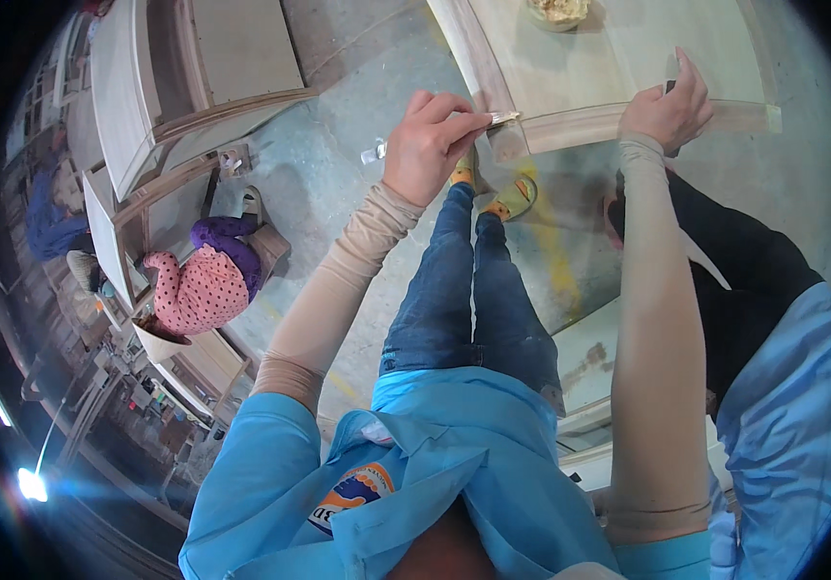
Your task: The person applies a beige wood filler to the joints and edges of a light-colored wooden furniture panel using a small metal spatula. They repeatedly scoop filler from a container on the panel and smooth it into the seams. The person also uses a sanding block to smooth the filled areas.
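Observation:
My left hand (425, 140) is closed, with a small putty knife (504, 118) pinched between thumb and fingers. Pale paste shows on its tip. The blade is at the near left corner of a pale wooden panel (628, 58) with a raised wooden border. My right hand (669, 111) is over the panel's near edge strip, farther right. Its fingers are bent around a small dark object (670, 86), mostly hidden by the hand. A round tub of yellowish putty (558, 12) stands on the panel at the top.
Close on my right is another person in a light blue top (802, 377) and dark trousers. Wooden cabinet frames (203, 58) stand at the left, where a person in a pink dotted top (204, 290) sits low. Another wooden piece (589, 362) is behind my right arm.

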Tool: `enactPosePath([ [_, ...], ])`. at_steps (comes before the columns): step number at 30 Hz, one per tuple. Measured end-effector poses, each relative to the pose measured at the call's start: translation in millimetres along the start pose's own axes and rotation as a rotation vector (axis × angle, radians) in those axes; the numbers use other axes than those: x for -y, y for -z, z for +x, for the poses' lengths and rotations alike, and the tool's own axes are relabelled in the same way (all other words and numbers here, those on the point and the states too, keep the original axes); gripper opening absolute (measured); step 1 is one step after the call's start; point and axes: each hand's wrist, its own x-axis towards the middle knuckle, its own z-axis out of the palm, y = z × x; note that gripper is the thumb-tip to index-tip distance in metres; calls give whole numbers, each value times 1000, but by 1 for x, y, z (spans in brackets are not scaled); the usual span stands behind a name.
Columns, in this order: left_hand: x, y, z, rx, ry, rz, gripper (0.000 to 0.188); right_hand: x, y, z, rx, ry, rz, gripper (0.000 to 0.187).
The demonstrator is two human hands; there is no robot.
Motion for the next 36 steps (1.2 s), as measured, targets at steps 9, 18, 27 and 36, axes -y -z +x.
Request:
enactPosePath([
  [9,-1,7,-5,133,17,-46,23,-9,-6,0,-16,27,-30,56],
  [18,7,12,3,236,-13,-52,24,-6,-4,-1,-25,47,-76,55],
  [27,18,10,12,283,-46,-127,22,-8,-7,2,-52,135,-18,55],
  [36,23,16,-4,91,-11,-78,25,-11,-10,1,-26,123,-53,56],
])
